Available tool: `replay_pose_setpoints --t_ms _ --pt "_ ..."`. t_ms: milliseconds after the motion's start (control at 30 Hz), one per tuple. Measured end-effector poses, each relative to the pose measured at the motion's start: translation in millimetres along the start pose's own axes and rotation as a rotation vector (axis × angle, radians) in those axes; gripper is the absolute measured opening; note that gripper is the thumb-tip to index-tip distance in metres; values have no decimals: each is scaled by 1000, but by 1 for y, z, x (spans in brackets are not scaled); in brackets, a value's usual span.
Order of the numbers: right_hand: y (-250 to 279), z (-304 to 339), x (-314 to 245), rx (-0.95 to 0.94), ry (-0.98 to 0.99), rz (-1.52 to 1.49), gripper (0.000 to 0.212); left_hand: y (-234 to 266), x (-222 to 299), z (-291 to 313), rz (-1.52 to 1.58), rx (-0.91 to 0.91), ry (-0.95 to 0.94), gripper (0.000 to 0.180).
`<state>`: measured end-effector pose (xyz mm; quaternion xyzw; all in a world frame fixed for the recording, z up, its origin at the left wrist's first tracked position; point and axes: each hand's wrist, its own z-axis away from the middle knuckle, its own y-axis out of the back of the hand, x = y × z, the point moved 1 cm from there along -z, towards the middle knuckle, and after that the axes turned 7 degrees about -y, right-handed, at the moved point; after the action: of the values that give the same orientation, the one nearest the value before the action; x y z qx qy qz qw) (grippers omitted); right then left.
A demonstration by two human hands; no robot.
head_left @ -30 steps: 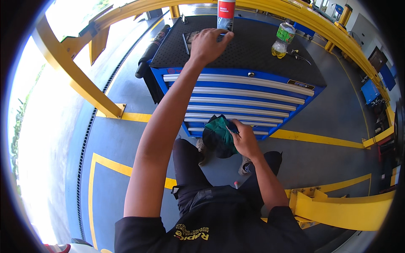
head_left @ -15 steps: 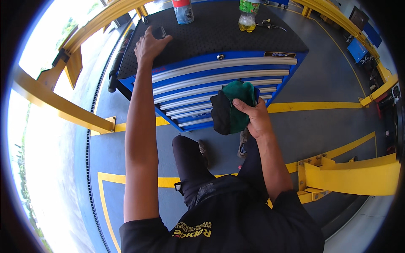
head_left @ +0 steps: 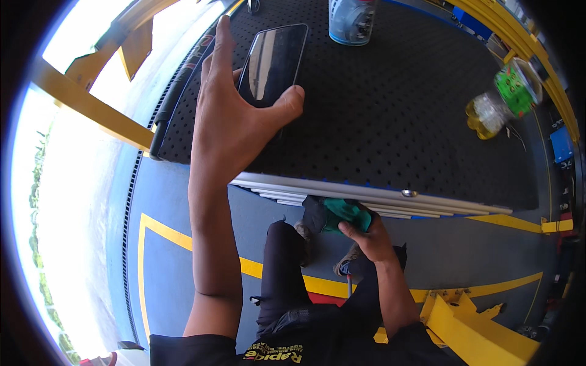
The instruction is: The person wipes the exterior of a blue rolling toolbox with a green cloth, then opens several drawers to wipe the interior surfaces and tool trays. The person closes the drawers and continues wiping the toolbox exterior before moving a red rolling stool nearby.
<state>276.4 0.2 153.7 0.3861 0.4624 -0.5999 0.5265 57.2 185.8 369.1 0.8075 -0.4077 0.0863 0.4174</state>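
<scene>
My left hand (head_left: 229, 110) reaches over the black perforated mat with a dark-screened smartphone (head_left: 274, 64) between thumb and fingers. The thumb lies at the phone's lower right corner, and a fingertip shows at its left edge. The index finger points away, stretched out. Whether the phone is lifted off the mat is hard to tell, and its near end is hidden by my hand. Lower down, in front of the cabinet, my right hand (head_left: 372, 238) is closed on a bunched green and black cloth (head_left: 342, 216).
The mat tops a blue tool cabinet with silver drawer edges (head_left: 342, 195). A clear container (head_left: 352, 21) stands at the back; a green-labelled bottle with yellow liquid (head_left: 510, 94) is at the right. Yellow lift arms (head_left: 91, 104) flank me.
The view has moved closer over the cabinet top, so the phone and left hand look larger. My right hand, still on the cloth, now appears lower against the drawers.
</scene>
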Motion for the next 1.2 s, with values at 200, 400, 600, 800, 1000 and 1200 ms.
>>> replay_pose_setpoints --t_ms 200,400,600,800,1000,1200 --pt "-18 -10 4 -285 -177 127 42 8 4 -4 146 -134 102 138" --pt "-25 27 -96 -54 -135 387 43 24 -16 -31 377 -305 220 143" --pt "0 99 -222 128 -266 476 38 38 40 -57 307 -517 512 136" --pt "1 138 -293 301 -276 429 37 50 19 -39 -59 -639 231 119" --pt "10 141 -301 332 -205 351 32 58 15 -22 -83 -712 191 124" --pt "37 142 -293 322 -186 380 27 69 17 -23 -110 -774 142 141"
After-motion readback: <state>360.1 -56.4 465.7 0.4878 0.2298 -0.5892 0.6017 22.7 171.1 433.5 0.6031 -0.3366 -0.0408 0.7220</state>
